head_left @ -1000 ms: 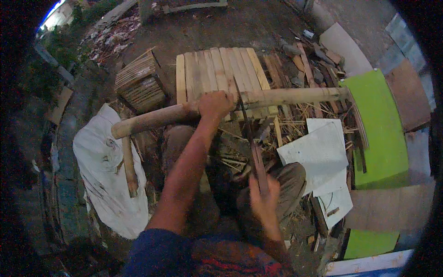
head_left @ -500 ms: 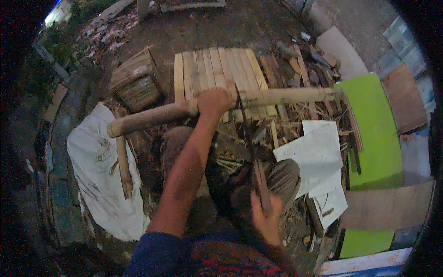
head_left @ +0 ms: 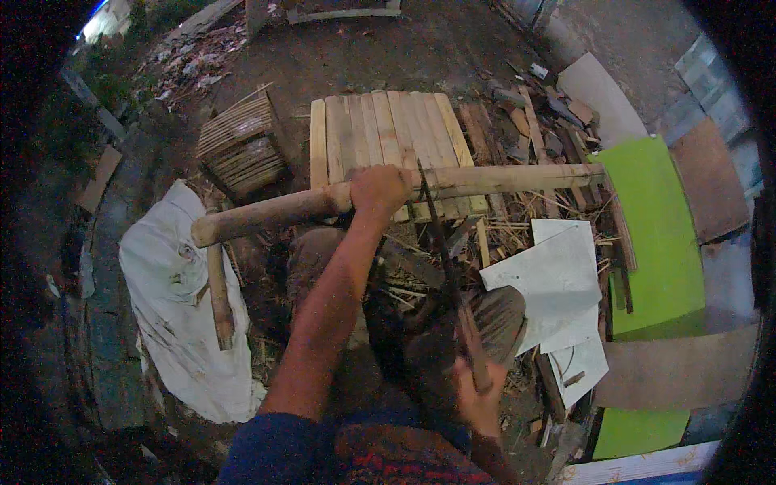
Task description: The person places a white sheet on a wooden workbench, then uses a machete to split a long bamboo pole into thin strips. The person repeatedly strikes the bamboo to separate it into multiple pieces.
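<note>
A thick bamboo pole (head_left: 517,179) lies crosswise over a small slatted wooden bench (head_left: 380,121), its left end sticking out past the bench. My left hand (head_left: 378,192) is wrapped around the pole near its middle. Just right of that hand, the narrow dark blade of a hand saw (head_left: 440,242) crosses the pole, its tip a little beyond it. My right hand (head_left: 477,392) closes round the saw's wooden handle, low near my right knee. How deep any cut goes cannot be made out.
A white sack (head_left: 174,283) with a short bamboo piece (head_left: 217,291) over it lies at left. Behind it stands a slatted crate (head_left: 242,141). White sheets (head_left: 550,283), a green panel (head_left: 655,234) and scrap wood (head_left: 533,121) lie at right.
My right hand has drawn the saw back toward me and slightly right, so the blade's tip sits nearer the pole. My left hand keeps its hold on the pole. The view has shifted slightly.
</note>
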A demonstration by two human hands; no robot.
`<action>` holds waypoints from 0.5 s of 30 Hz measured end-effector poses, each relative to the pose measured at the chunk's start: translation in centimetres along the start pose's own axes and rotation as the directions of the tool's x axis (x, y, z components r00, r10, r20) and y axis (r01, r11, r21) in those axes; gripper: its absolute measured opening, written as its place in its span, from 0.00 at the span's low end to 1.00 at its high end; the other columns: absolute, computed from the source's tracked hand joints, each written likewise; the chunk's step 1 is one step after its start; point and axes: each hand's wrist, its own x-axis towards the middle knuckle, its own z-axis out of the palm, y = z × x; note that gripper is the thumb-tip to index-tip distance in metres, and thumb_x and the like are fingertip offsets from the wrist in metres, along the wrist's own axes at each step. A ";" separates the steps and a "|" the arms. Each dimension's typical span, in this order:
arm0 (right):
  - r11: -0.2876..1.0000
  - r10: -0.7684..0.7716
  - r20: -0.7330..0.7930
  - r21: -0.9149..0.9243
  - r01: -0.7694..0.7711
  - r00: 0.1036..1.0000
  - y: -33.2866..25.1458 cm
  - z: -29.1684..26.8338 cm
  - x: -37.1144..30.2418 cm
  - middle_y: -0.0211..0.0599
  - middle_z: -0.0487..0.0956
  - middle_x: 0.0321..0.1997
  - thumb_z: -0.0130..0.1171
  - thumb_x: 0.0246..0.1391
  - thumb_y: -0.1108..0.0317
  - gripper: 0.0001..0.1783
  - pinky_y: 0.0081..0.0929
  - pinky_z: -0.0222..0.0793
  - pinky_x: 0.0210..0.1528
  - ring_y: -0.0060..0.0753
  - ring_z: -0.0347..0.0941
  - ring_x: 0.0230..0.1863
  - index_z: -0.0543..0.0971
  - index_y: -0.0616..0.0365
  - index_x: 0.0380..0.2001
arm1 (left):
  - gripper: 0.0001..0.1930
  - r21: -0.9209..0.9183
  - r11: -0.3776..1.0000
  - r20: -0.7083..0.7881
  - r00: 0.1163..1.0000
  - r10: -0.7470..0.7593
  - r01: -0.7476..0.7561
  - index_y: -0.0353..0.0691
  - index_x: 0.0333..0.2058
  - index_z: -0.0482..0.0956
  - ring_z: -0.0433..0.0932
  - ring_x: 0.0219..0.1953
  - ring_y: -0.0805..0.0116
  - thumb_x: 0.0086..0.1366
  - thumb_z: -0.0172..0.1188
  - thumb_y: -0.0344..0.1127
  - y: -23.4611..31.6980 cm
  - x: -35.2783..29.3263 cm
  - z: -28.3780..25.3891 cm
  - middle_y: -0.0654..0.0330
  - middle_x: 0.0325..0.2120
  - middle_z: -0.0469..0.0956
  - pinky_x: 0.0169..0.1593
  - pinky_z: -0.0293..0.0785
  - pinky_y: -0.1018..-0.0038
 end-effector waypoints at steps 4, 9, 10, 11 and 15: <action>0.992 0.091 0.031 0.085 -0.094 0.995 3.4 4.7 11.4 0.29 0.77 0.21 0.61 0.59 0.64 0.11 0.30 0.68 0.28 0.25 0.74 0.24 0.78 0.59 0.26 | 0.25 -0.002 1.000 -0.013 1.000 0.025 -0.026 0.34 0.29 0.85 0.83 0.34 0.45 0.64 0.47 0.51 -0.2 0.5 0.5 0.45 0.28 0.83 0.44 0.78 0.53; 0.996 -0.083 -0.005 0.026 0.083 0.997 3.1 6.0 10.6 0.31 0.76 0.20 0.62 0.58 0.64 0.10 0.29 0.67 0.27 0.23 0.72 0.23 0.78 0.59 0.27 | 0.24 -0.020 0.999 0.008 0.999 0.041 -0.040 0.35 0.27 0.85 0.83 0.32 0.45 0.63 0.49 0.51 -1.7 1.1 1.5 0.45 0.28 0.83 0.43 0.78 0.54; 0.979 -0.195 0.018 0.062 0.194 0.981 3.1 5.2 9.4 0.30 0.75 0.19 0.61 0.58 0.64 0.10 0.27 0.66 0.26 0.20 0.69 0.22 0.78 0.58 0.28 | 0.24 -0.017 0.998 -0.037 0.998 0.054 -0.055 0.35 0.27 0.85 0.83 0.31 0.45 0.63 0.49 0.51 -2.2 2.3 0.8 0.45 0.28 0.83 0.43 0.79 0.54; 0.994 -0.105 0.044 0.007 0.105 0.994 3.2 3.6 6.9 0.30 0.76 0.20 0.60 0.59 0.65 0.08 0.28 0.66 0.26 0.20 0.69 0.22 0.79 0.59 0.30 | 0.25 -0.021 0.997 -0.072 0.995 0.071 -0.073 0.36 0.27 0.86 0.83 0.31 0.45 0.63 0.49 0.51 -2.5 3.1 0.9 0.45 0.28 0.83 0.42 0.79 0.54; 0.984 0.068 -0.006 0.168 -0.066 0.998 1.7 1.2 -0.1 0.26 0.73 0.20 0.60 0.58 0.65 0.11 0.24 0.60 0.25 0.21 0.65 0.21 0.82 0.64 0.36 | 0.25 0.100 0.991 -0.113 0.989 0.099 -0.088 0.36 0.28 0.86 0.83 0.31 0.47 0.62 0.49 0.54 -2.5 1.4 1.6 0.45 0.29 0.83 0.44 0.78 0.55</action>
